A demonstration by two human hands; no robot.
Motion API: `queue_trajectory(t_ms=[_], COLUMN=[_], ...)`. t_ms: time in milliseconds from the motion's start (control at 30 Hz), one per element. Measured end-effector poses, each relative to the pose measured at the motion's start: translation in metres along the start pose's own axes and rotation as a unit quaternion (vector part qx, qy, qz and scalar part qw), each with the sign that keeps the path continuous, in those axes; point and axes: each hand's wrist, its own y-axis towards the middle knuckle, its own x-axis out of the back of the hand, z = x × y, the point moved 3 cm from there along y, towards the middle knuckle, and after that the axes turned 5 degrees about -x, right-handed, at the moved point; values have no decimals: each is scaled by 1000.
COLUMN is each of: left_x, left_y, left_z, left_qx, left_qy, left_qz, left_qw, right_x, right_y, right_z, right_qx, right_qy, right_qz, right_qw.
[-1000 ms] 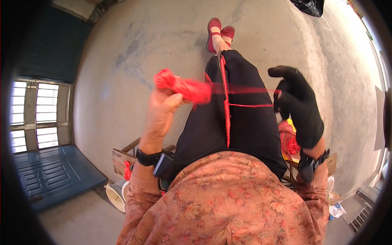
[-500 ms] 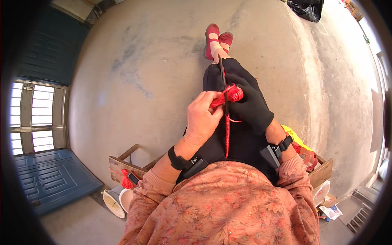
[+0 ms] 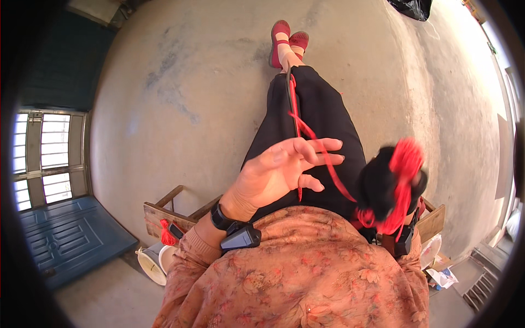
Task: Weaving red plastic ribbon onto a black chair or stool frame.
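Observation:
My bare left hand (image 3: 276, 169) is over my lap with its fingers stretched out and apart. A loose red cord (image 3: 340, 183) crosses at its fingertips; whether they touch it I cannot tell. Out to the right, beside my thigh, my black-gloved right hand (image 3: 377, 183) is closed on a bundle of red cord (image 3: 407, 161), both blurred by motion. From that bundle the cord runs left to a long, thin dark strip (image 3: 289, 90) lying lengthwise along my legs. Red cord lies along part of this strip. My left hand hides its middle.
I sit on a wooden bench (image 3: 167, 221), where a small red cord bundle (image 3: 167, 232) lies on the left end. White buckets (image 3: 152, 267) stand below it. A blue panelled door (image 3: 82, 235) is at left, a black plastic bag (image 3: 411, 8) at far right.
My right hand has swung right and nearer my body, carrying the cord bundle away from the strip. My left hand has let go of the cord and spread its fingers.

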Motion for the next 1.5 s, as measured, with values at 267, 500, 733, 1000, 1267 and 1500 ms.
queue_trajectory(t_ms=[267,500,733,1000,1267,1500], left_x=[41,35,28,12,55,85], left_y=[-76,-117,-92,-53,15,11], left_z=[-15,-7,-15,-51,-24,3], left_qx=[22,116,83,-96,-84,-78], left_qy=[4,160,125,121,219,176], left_qz=[-175,-138,-85,-55,-180,-217], left_qw=[984,970,985,987,955,957], right_x=[23,27,81,166,60,4], right_y=[7,13,3,-35,62,90], right_z=[-47,-67,-15,72,-22,-57], right_qx=[-170,-176,101,61,-53,-7], right_qy=[-27,40,43,-114,-687,-641], right_qz=[-217,-251,-309,-339,-259,-138], right_qw=[961,951,945,932,676,755])
